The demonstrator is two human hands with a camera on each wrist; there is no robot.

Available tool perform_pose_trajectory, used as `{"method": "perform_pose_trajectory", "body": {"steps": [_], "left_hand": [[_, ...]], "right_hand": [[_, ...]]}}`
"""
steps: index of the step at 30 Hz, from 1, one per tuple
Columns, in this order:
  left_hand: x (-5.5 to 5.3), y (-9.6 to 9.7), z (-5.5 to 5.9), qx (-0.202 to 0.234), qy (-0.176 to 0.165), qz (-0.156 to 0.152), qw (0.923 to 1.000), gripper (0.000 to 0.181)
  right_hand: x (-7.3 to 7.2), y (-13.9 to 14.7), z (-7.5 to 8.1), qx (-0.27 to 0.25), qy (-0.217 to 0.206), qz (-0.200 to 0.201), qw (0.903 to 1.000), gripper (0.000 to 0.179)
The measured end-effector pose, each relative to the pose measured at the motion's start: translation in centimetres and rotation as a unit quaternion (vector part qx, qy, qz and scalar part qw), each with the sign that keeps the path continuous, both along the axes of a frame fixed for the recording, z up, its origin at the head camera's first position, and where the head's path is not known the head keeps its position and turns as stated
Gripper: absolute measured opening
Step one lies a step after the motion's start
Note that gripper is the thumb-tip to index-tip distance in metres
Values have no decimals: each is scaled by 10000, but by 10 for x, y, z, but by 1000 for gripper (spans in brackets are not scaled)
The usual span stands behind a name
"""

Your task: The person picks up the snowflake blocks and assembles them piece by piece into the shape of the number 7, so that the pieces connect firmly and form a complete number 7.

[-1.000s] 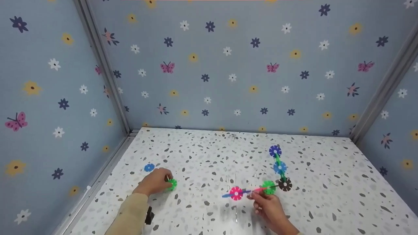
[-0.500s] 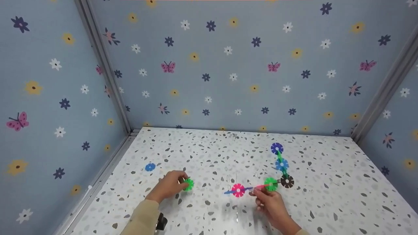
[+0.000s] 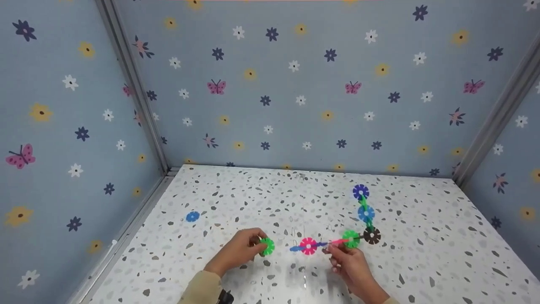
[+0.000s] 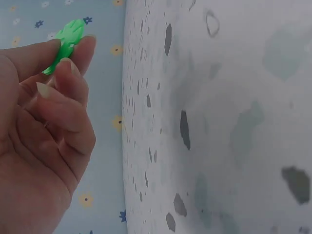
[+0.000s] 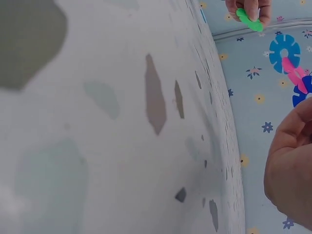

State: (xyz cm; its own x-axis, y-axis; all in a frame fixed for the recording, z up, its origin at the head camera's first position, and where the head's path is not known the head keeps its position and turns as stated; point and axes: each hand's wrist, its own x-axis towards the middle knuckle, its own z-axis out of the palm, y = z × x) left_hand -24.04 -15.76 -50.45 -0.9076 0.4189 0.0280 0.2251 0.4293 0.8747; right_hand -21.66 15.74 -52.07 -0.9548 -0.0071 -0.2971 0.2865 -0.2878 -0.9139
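My left hand (image 3: 242, 250) pinches a green notched disc (image 3: 268, 246) between thumb and fingertips; in the left wrist view the green disc (image 4: 68, 41) is seen nearly edge-on. My right hand (image 3: 350, 264) pinches a chain of interlocked notched discs by its middle. Toward the left, that chain has a pink disc (image 3: 309, 246) and, at its tip, a light blue disc (image 3: 295, 248). To the right come a green disc (image 3: 351, 239) and a brown disc (image 3: 371, 235); from there it bends away through a blue disc (image 3: 366, 213) to a dark blue disc (image 3: 360, 192). A short gap separates the held green disc from the light blue tip.
One loose blue disc (image 3: 193, 216) lies at the left of the speckled white tabletop (image 3: 261, 194). Flower-patterned panels (image 3: 295, 93) stand behind and at both sides, joined by grey metal posts (image 3: 135, 84).
My left hand has carried the green disc rightward, from near the loose blue disc to close beside the chain's left tip. My right hand and the chain have barely shifted.
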Motion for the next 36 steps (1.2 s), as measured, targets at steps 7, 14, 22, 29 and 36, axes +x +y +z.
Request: {"method": "perform_pose_trajectory", "body": {"steps": [7,14,22,29,36], "left_hand": [[8,18,0,118,242,-256,9993,10],[14,26,3,121,647,-388,9971,13],[18,34,1,151,1044,-330,9939,13],[21,44,3,461,1033,-135,9935,9],[25,51,2,814,661,-27,9945,9]], "right_hand": [[1,4,2,-163,141,229,9995,11],[4,2,2,-9,293,334,9990,10],[5,0,2,-5,481,417,9980,9],[6,1,13,57,635,194,9978,6],[7,0,18,266,766,233,9964,6]]}}
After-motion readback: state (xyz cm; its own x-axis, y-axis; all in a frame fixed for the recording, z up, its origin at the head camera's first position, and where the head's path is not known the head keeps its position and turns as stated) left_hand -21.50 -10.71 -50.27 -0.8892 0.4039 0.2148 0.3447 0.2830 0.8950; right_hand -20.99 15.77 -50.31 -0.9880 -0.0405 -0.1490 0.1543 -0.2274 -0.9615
